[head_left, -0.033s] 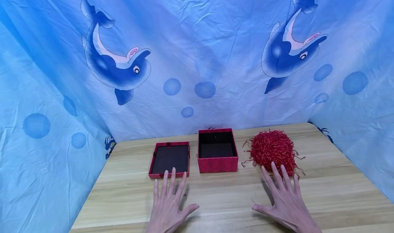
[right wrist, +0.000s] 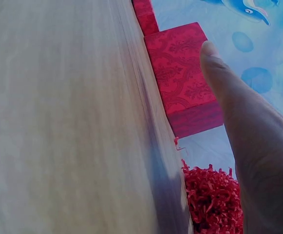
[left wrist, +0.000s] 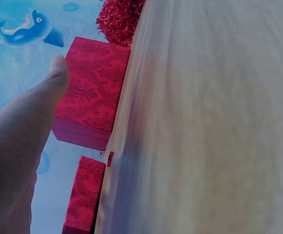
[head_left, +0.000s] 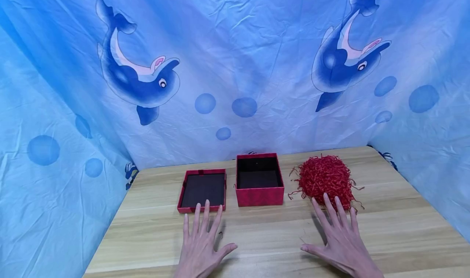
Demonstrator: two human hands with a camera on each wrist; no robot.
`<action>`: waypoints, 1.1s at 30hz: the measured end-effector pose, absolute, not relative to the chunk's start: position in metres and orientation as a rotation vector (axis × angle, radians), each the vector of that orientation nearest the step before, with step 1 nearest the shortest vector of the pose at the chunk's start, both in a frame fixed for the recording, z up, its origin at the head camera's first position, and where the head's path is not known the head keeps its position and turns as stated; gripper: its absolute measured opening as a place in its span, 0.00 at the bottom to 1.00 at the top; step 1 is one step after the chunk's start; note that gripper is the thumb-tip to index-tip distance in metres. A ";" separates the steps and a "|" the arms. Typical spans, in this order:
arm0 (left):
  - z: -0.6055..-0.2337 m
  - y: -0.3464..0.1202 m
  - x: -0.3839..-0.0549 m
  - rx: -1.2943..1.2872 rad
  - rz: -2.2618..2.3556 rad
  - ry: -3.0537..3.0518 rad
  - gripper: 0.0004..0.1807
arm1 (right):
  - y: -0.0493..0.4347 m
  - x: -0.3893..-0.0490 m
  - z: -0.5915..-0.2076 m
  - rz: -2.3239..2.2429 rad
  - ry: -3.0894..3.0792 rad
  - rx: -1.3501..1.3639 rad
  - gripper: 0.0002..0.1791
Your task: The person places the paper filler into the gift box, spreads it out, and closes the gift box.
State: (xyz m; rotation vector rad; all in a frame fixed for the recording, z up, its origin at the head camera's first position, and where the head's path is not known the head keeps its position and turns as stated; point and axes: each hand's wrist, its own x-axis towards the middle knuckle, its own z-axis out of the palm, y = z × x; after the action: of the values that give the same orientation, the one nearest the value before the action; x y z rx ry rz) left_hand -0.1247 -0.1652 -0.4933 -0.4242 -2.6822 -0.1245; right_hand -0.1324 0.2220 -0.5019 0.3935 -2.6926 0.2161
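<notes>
The left hand [head_left: 202, 243] is spread wide and empty, palm down, with its fingertips over the near edge of a flat red lid [head_left: 203, 191]. The right hand [head_left: 339, 243] is spread wide and empty too, with its fingertips at the near edge of a fluffy pile of red paper strips [head_left: 324, 178]. I can't tell if the fingers touch these things. A red box [head_left: 260, 197] sits between the lid and the pile, near the back of the wooden table [head_left: 264, 237]. Behind it hangs a blue cloth [head_left: 220, 37] with dolphins [head_left: 134, 78] on it. The fingers hide a bit of the lid and the pile. The head view shows the black insides of the box and lid. The wrist views show the curly dark pattern on the box's outside, with a thumb hiding one edge.
</notes>
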 end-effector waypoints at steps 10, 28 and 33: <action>-0.490 -0.165 -0.125 -0.382 -0.133 -2.775 0.55 | 0.220 -0.132 -0.500 0.258 -2.727 0.392 0.68; -0.476 -0.158 -0.145 -0.355 -0.640 -2.627 0.45 | 0.226 -0.151 -0.481 0.428 -2.596 0.479 0.63; -0.469 -0.152 -0.157 -0.334 -0.955 -2.596 0.42 | 0.231 -0.162 -0.474 0.513 -2.554 0.459 0.61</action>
State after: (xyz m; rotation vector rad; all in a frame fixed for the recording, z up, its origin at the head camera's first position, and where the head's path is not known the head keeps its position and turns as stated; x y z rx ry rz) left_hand -0.1571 -0.1519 -0.4692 -0.3341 -2.5961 -0.9549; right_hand -0.1623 0.2314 -0.4742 0.4588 -2.5542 0.5125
